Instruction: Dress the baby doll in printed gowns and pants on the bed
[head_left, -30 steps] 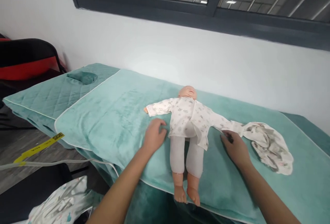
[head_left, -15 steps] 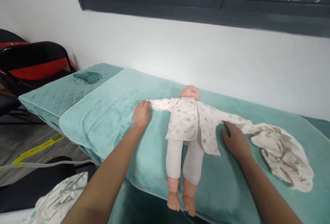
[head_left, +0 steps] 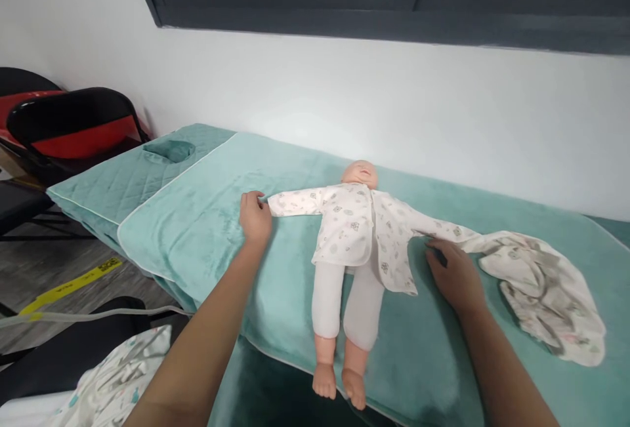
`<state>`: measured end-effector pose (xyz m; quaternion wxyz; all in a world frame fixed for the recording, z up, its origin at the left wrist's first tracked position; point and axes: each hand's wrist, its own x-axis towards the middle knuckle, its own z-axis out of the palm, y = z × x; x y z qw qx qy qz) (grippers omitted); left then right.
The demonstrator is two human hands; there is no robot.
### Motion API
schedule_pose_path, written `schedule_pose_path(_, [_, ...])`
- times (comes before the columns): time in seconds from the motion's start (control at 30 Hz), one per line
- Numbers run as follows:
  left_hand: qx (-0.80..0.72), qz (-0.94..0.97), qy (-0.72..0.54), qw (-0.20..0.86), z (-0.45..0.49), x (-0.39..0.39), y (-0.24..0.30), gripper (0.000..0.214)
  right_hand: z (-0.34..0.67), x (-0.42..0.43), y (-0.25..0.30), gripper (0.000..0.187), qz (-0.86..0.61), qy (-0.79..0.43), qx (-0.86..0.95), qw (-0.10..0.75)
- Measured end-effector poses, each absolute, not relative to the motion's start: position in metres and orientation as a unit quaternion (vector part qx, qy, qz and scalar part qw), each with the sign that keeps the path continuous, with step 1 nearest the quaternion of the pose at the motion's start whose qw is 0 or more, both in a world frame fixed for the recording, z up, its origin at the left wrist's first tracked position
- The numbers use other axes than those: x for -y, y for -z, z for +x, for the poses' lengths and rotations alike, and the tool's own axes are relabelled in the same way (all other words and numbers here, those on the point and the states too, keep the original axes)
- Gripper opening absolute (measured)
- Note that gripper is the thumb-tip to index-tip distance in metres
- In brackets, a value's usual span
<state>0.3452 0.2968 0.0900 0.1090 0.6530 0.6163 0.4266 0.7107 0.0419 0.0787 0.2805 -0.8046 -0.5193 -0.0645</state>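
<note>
A baby doll [head_left: 363, 305] lies face up across a teal massage table [head_left: 187, 230], its long axis running from the head [head_left: 359, 173], toward the white wall [head_left: 295, 92], to the bare feet [head_left: 325, 380] at the table's near edge, toward the person. It wears a printed wrap jacket [head_left: 347, 223], whose sleeves reach out to both sides of the doll, apparently laid wide to keep the arms clear of the body.

On one side of the doll, the person's left hand [head_left: 256, 217], fingers curled, meets the cuff, seemingly to straighten the sleeve; its grip cannot be told. On the other, the right hand [head_left: 457, 276] rests beneath the sleeve, thumb and fingers slightly parted, perhaps as a steadying touch; whether it pinches fabric cannot be told.

Beyond that hand from the doll, a crumpled printed cloth [head_left: 546, 296] meets the sleeve's end. Past the doll's head, a barred window [head_left: 280, 0] tops the wall.
</note>
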Motion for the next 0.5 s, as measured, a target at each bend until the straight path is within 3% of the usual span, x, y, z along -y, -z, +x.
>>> schedule_pose_path(0.07, [-0.612,0.662,-0.413,0.126,0.348,-0.296,-0.091,0.020,0.708,-0.041,-0.081,0.029,-0.804,0.060,0.514,0.291])
schedule_pose_path(0.27, [-0.638,0.666,-0.346,0.171,0.350,-0.297,-0.095,0.036,0.695,-0.032,-0.085,0.031,-0.815,0.090,0.492,0.293])
schedule_pose_path(0.5, [-0.632,0.664,-0.374,0.145,0.348,-0.301,-0.089,0.030,0.703,0.012,-0.089,0.054,-0.906,0.228,0.322,0.155])
